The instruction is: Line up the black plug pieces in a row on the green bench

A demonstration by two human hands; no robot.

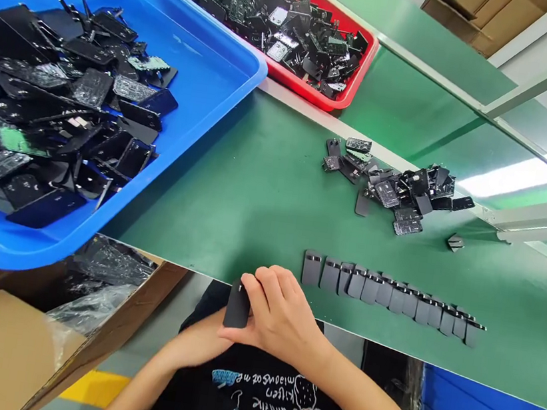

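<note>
In front of my body, just off the table's near edge, my right hand (pixel 280 307) grips a flat black rectangular plate (pixel 238 307) with rounded corners. Its fingers curl over the plate's top and side, and the thumb is at the lower edge. My left hand (pixel 211 334) is behind the plate and my right hand; its fingers are hidden, so I cannot tell whether it also holds the plate. To the right of my hands, a row of similar dark plates (pixel 356 283) overlaps along the green table (pixel 256 182).
A blue tray (pixel 204 118) of black parts stands at the left, a red tray (pixel 364 76) of similar parts behind it. Loose parts (pixel 406 192) are piled at the table's back right, near a metal frame (pixel 543 227). An open cardboard box (pixel 128 313) is below left.
</note>
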